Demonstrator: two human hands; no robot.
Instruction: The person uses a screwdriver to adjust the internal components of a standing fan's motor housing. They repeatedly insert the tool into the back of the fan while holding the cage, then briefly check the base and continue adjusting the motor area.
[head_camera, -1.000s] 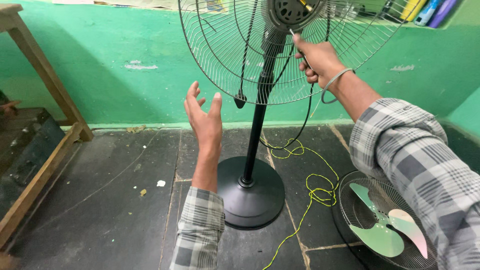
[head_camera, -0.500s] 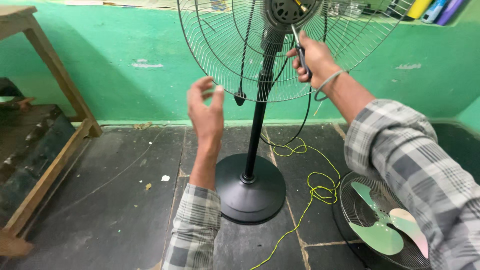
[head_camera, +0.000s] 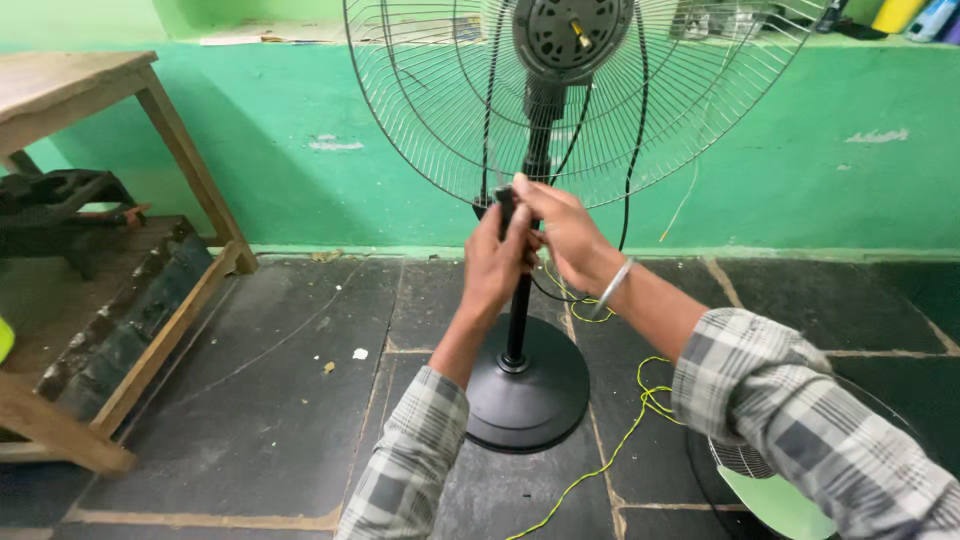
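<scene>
A black pedestal fan stands on the dark floor, with a round base (head_camera: 525, 400), a thin pole (head_camera: 517, 320) and a bare wire rear grille (head_camera: 440, 110). Its motor hub (head_camera: 570, 35) shows a brass shaft and no blade. My left hand (head_camera: 492, 262) and my right hand (head_camera: 568, 238) meet at the pole just below the grille. Both close around a small black part (head_camera: 503, 200) there. What that part is cannot be made out. A metal bangle (head_camera: 612, 287) sits on my right wrist.
A wooden table (head_camera: 110, 90) stands at the left, with dark metal items (head_camera: 60, 200) under it. A yellow cord (head_camera: 640, 415) trails across the floor right of the base. A light green fan blade (head_camera: 775, 500) lies at the lower right. A green wall (head_camera: 850, 180) is behind the fan.
My right hand came down from the motor neck to the pole. My left hand, open before, moved in and closed on the same spot. The view shifted, so the fan appears further right.
</scene>
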